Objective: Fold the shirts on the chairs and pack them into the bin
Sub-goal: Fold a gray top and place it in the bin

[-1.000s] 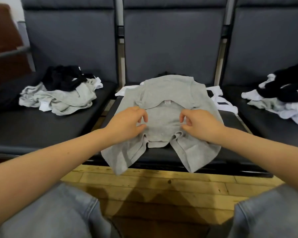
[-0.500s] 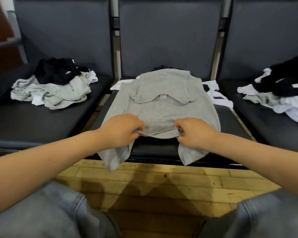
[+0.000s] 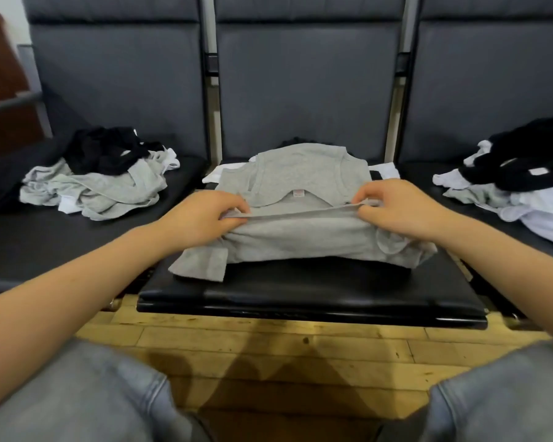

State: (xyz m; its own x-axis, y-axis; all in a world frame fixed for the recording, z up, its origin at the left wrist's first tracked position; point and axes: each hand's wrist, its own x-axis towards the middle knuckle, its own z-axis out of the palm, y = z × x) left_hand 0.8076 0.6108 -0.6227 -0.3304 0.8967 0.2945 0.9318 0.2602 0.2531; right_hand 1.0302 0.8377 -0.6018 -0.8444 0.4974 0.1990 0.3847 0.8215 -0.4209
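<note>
A grey shirt lies on the middle chair seat, its collar end with a small label folded over at the back. My left hand pinches the left end of the shirt's near fold, and my right hand pinches the right end. The held edge is raised and stretched between both hands above the seat. A sleeve flap hangs flat at the front left of the shirt. No bin is in view.
A pile of grey, white and black shirts sits on the left chair. Another pile of black and white shirts lies on the right chair. White fabric pokes out behind the grey shirt. Wooden floor and my knees lie below.
Both hands gripped the shirt's near edge, pulled it toward me, then lifted it up and away over the rest of the shirt. The hanging bottom part has come up onto the seat.
</note>
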